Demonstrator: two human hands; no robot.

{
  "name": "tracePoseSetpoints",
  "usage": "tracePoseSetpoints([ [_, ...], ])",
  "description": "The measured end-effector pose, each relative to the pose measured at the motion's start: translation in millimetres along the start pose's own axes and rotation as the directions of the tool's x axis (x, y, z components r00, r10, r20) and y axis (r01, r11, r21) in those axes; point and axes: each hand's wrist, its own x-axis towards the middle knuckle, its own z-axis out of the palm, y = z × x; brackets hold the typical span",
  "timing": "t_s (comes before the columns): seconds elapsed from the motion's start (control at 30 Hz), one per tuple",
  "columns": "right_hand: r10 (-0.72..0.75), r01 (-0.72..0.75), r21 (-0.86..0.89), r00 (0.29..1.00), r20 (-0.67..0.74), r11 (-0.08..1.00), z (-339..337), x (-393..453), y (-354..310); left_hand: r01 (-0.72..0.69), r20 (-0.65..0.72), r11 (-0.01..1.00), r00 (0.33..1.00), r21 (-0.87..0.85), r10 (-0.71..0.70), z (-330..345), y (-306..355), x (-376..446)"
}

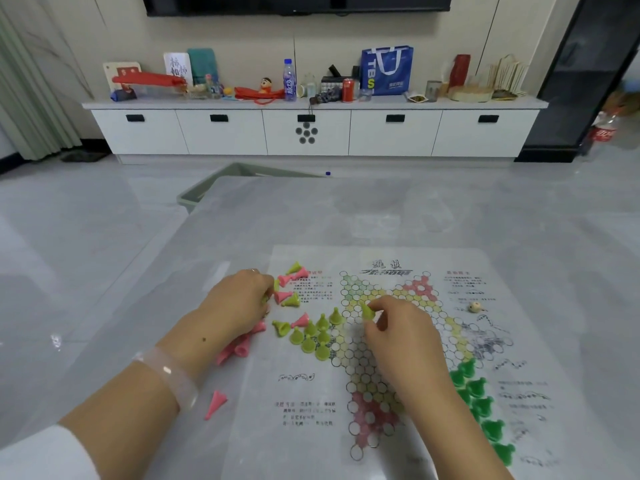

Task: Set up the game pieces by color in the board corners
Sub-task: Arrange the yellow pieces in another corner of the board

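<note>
A printed paper game board [391, 341] with circles lies on the grey table. My right hand [398, 334] pinches a yellow-green cone piece [366, 310] over the board's upper left part. Several yellow-green pieces [317, 336] stand together at the board's left corner. My left hand [239, 303] reaches into a loose pile of pink and yellow-green pieces [289, 289] left of the board, fingers curled round a piece there. Dark green pieces [479, 400] fill the right corner. Pink pieces [242, 348] lie under my left wrist, and a single pink cone [215, 403] lies nearer to me.
A small wooden die [474, 306] sits on the board's right side. Beyond the table's far left corner a green bin [207, 192] stands on the floor. A white TV cabinet [311, 129] with clutter lines the far wall.
</note>
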Motion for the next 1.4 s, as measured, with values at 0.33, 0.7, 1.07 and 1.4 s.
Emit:
tracePoseSetpoints([
  [0.33,0.037,0.003,-0.314,0.992,0.124,0.949,7,-2,3,0.103,-0.086,0.995,0.991,0.011,-0.102,4,-10,3],
  [0.7,-0.029,0.06,-0.291,0.993,0.112,0.955,16,-2,-3,0.082,-0.158,0.997,0.984,-0.016,-0.083,7,-15,3],
  [1.07,-0.05,0.071,-0.254,0.995,0.088,0.965,16,-2,0,0.096,-0.131,0.991,0.986,-0.09,-0.107,-4,-20,0],
  [1.4,-0.103,0.099,-0.127,0.994,-0.02,0.987,10,-1,-1,0.042,-0.261,0.918,0.953,-0.395,-0.156,-28,-24,-15],
])
